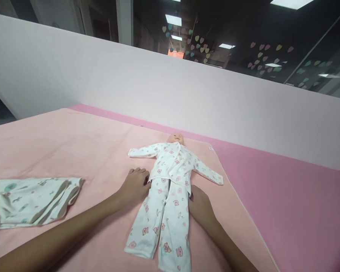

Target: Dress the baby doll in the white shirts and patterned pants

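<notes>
A doll (176, 138) lies on its back, dressed in a white long-sleeved baby top (172, 162) and matching baby trousers (172, 215) printed with pink bears. Its sleeves spread out to both sides, and the top's hem overlaps the waist of the trousers. At the left side of the waist, my left hand (134, 185) has curled fingers closed at the top's hem. On the opposite side, my right hand (201, 204) is at the lower corner of the same hem. Its fingertips are partly hidden behind the cloth.
Folded white printed cloth (34, 200) lies at the left on a pale pink blanket (73, 147). The blanket covers part of a pink surface (266, 189). A low white wall (158, 87) runs behind, with dark glass (229, 30) bearing heart stickers above it.
</notes>
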`<action>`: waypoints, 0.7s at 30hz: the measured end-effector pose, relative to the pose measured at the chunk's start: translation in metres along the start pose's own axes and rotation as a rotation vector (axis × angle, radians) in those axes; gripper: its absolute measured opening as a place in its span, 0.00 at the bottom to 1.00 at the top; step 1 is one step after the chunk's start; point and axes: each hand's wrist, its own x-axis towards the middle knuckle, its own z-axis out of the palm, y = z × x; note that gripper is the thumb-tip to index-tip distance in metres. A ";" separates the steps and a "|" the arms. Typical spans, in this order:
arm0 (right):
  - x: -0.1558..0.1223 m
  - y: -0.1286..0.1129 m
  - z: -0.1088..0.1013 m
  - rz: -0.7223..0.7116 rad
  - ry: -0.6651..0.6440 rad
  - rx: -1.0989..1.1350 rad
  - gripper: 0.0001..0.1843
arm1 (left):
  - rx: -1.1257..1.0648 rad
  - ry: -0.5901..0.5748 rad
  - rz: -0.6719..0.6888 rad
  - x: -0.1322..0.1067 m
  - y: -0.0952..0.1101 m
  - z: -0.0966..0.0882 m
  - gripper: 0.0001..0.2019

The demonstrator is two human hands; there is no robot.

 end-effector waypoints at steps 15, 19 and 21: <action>-0.015 -0.029 -0.061 -0.133 0.138 0.045 0.06 | -0.088 0.111 0.105 0.007 0.022 -0.053 0.06; 0.031 -0.056 -0.065 -0.227 0.116 0.071 0.08 | -0.325 0.039 0.226 0.065 0.048 -0.061 0.08; 0.057 -0.064 -0.057 -0.181 0.113 0.021 0.14 | -0.423 -0.075 0.199 0.096 0.057 -0.056 0.09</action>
